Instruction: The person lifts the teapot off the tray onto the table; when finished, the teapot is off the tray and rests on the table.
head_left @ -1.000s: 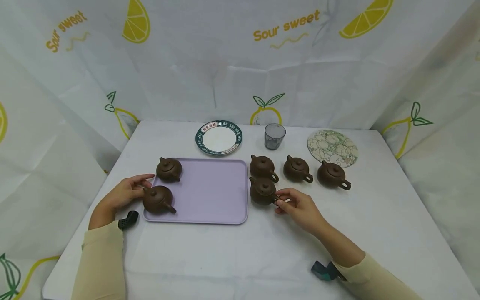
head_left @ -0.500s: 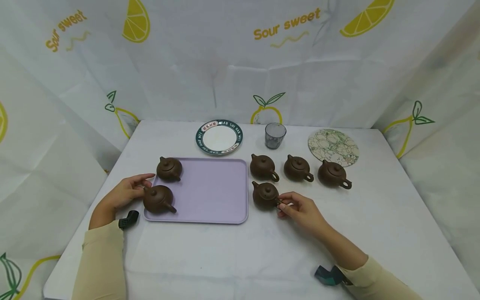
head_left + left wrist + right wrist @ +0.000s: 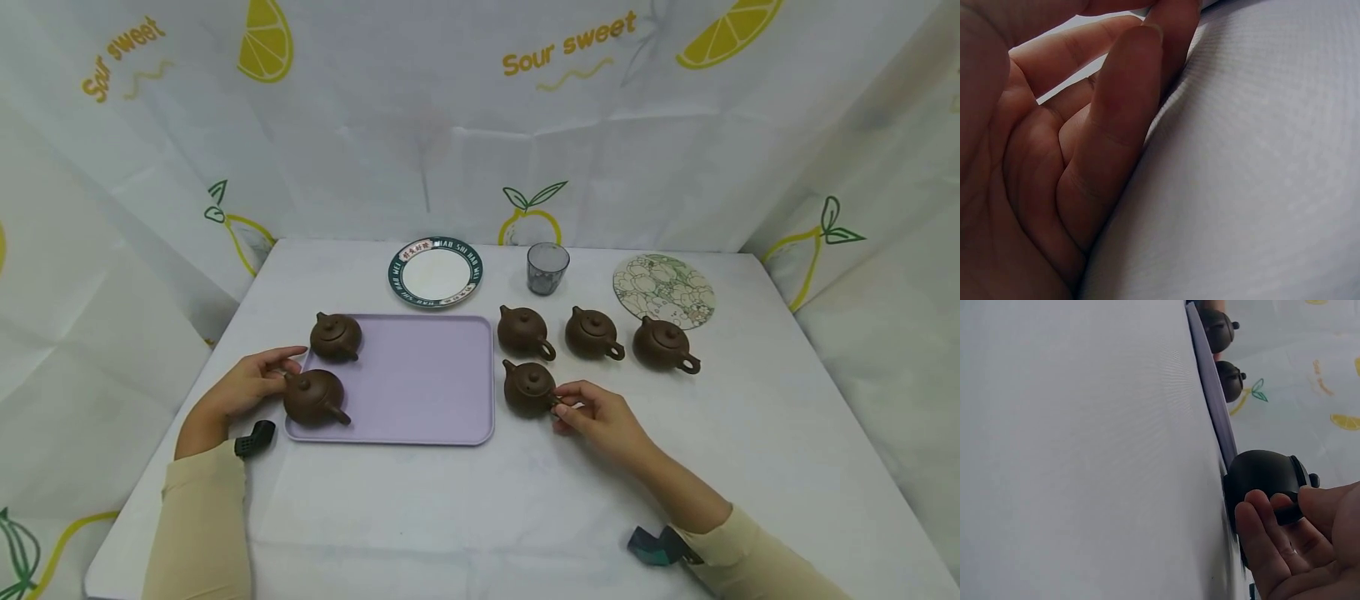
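Observation:
My right hand (image 3: 600, 421) pinches the handle of a small brown teapot (image 3: 528, 389), which sits just right of the lilac tray (image 3: 420, 442). In the right wrist view, thumb and fingers close on that handle, and the teapot (image 3: 1266, 472) appears upright. My left hand (image 3: 243, 385) rests by the tray's left edge with loosely bent fingers; whether it touches the tray is unclear. Two brown teapots stand at the tray's left side, a back one (image 3: 335, 337) and a front one (image 3: 313, 397), the latter close to the left hand and partly over the rim.
Behind the held teapot stands a row of three more: a left teapot (image 3: 523, 332), a middle teapot (image 3: 592, 333) and a right teapot (image 3: 663, 344). Farther back are a green-rimmed plate (image 3: 436, 272), a grey glass (image 3: 547, 268) and a round patterned mat (image 3: 663, 290).
The right hand has drawn the held teapot slightly toward the front and right, opening a gap from the teapot behind it. It is nearly still since half a second ago. The left hand stays put.

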Motion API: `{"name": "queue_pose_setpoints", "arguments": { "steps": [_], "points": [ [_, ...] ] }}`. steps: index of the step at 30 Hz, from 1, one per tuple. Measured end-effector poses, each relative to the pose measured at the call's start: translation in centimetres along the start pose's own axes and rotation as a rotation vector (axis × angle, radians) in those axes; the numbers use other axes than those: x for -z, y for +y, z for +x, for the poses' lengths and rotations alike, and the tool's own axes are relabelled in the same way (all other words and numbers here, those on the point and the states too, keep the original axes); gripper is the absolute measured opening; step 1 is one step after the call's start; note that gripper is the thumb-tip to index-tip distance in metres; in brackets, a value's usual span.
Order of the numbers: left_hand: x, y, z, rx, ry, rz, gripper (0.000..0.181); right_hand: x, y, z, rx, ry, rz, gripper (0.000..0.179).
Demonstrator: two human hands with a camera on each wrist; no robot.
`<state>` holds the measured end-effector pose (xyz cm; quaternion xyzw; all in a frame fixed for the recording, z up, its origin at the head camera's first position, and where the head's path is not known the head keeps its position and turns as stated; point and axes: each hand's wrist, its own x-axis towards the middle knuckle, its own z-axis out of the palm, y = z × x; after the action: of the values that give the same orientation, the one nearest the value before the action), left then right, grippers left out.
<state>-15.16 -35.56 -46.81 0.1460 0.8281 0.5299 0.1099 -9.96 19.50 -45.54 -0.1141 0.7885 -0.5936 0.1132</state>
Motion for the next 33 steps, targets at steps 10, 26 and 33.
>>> {"name": "queue_pose_setpoints", "arguments": {
  "steps": [10, 26, 33],
  "points": [
    [-0.1, 0.0, -0.2, 0.008, 0.000, 0.005, 0.058, 0.9, -1.2, -0.1, 0.099, 0.023, -0.279, 0.023],
    [0.2, -0.2, 0.1, 0.023, -0.002, 0.027, 0.058, -5.8, -6.6, 4.4, 0.306, -0.058, -0.287, 0.021],
    [0.1, 0.1, -0.1, 0.039, 0.011, 0.044, 0.059, -12.9, -7.2, 6.2, 0.292, -0.224, -0.212, 0.023]
  ]
}}
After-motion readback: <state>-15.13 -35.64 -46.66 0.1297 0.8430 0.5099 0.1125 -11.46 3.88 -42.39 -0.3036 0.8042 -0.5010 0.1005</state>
